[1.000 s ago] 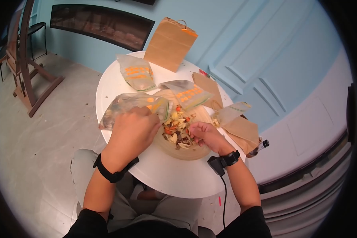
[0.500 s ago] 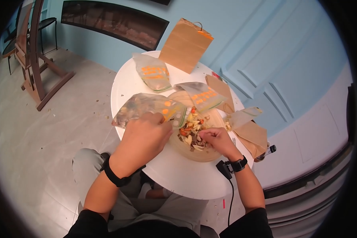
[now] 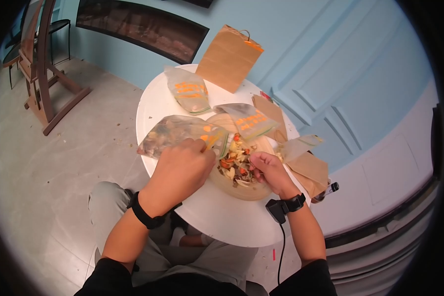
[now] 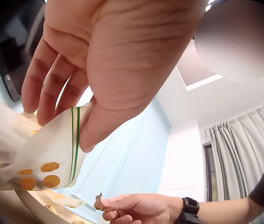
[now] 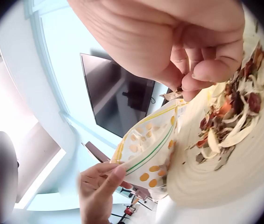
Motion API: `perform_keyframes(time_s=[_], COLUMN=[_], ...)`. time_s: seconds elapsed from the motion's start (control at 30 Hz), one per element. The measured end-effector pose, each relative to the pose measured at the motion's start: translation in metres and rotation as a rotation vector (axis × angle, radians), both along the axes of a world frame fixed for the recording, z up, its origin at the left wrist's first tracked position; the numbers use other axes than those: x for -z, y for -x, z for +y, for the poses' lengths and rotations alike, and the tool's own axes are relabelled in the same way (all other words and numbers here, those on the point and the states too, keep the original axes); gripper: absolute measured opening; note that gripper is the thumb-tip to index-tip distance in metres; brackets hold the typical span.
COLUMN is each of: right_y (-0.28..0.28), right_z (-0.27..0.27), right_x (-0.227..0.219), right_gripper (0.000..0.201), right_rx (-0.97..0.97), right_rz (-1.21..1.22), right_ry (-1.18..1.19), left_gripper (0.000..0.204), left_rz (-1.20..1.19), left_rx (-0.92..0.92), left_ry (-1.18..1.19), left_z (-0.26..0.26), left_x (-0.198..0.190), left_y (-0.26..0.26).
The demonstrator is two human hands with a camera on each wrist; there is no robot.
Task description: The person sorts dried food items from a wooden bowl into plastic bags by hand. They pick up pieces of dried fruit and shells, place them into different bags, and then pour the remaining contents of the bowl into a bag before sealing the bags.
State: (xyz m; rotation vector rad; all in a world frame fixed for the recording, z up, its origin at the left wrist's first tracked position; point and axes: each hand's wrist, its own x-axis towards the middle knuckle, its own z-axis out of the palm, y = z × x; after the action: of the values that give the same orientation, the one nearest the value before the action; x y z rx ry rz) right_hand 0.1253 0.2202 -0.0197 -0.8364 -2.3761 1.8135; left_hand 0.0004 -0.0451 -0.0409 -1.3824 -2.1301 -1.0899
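My left hand pinches the rim of a clear zip bag printed with orange dots, lying at the left of the round table. In the right wrist view the bag's mouth gapes, with the left thumb on its edge. My right hand is over the right side of a pale round basket that bears mixed dried pieces, orange, cream and dark. Between its thumb and fingers is a small brown dried piece, clear of the bag in the left wrist view.
Two more printed bags lie behind the basket. A brown paper bag stands at the table's back. At the right are flat brown paper bags, a small clear bag and a bottle beyond the edge.
The head view has swung, shifting the table rightward in the picture. The right fingers have closed together and lifted slightly above the dried pieces. The left hand keeps its hold on the bag.
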Motion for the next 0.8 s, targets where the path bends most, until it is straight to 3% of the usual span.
perform_keyframes(time_s=[0.23, 0.33, 0.43, 0.53, 0.67, 0.8], right_y=[0.052, 0.056, 0.04, 0.012, -0.01, -0.01], right_z=[-0.053, -0.048, -0.016, 0.01, -0.001, 0.008], right_x=[-0.037, -0.036, -0.026, -0.007, 0.005, 0.008], right_gripper=[0.034, 0.038, 0.038, 0.036, 0.029, 0.021], right_rx=[-0.106, -0.128, -0.12, -0.27, -0.391, -0.256], right_rz=[0.047, 0.109, -0.006, -0.143, -0.053, -0.03], right_ry=[0.093, -0.127, -0.376, -0.469, -0.775, -0.633], left_gripper=[0.008, 0.008, 0.009, 0.009, 0.009, 0.009], left_rz=[-0.009, -0.035, -0.063, -0.069, -0.076, -0.064], left_rx=[0.008, -0.004, -0.012, -0.033, -0.029, -0.025], left_ry=[-0.046, -0.066, -0.09, -0.085, -0.081, -0.051], left_z=[0.011, 0.008, 0.008, 0.012, 0.024, 0.03], left_x=[-0.004, -0.005, -0.006, -0.007, -0.008, -0.008], left_y=[0.001, 0.004, 0.008, 0.012, 0.012, 0.008])
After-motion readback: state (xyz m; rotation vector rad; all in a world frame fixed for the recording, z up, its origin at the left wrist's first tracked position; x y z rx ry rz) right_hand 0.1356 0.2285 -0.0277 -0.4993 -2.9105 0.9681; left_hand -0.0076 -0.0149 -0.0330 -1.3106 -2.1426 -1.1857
